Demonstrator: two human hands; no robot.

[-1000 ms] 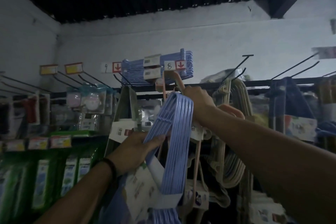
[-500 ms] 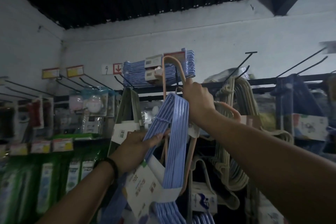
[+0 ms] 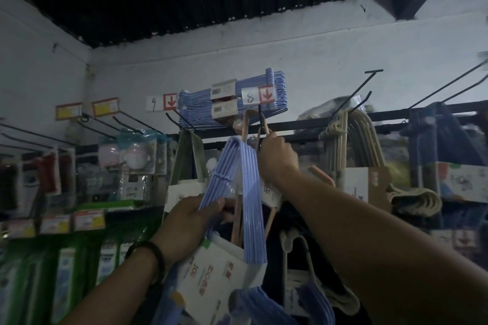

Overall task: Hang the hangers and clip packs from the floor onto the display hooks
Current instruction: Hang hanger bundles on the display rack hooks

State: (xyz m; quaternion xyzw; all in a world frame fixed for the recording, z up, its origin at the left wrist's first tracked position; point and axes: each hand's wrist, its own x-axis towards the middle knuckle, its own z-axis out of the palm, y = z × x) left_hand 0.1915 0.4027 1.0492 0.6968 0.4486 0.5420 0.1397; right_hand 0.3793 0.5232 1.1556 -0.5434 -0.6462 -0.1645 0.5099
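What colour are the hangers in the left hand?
Light blue hangers, held by the left hand; the head view shows them best.

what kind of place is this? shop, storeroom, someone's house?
Most likely a small retail shop, housewares section. Wire display hooks carry price tags and numbered labels, and banded packs of hangers and blister-packed goods hang from them as if for sale.
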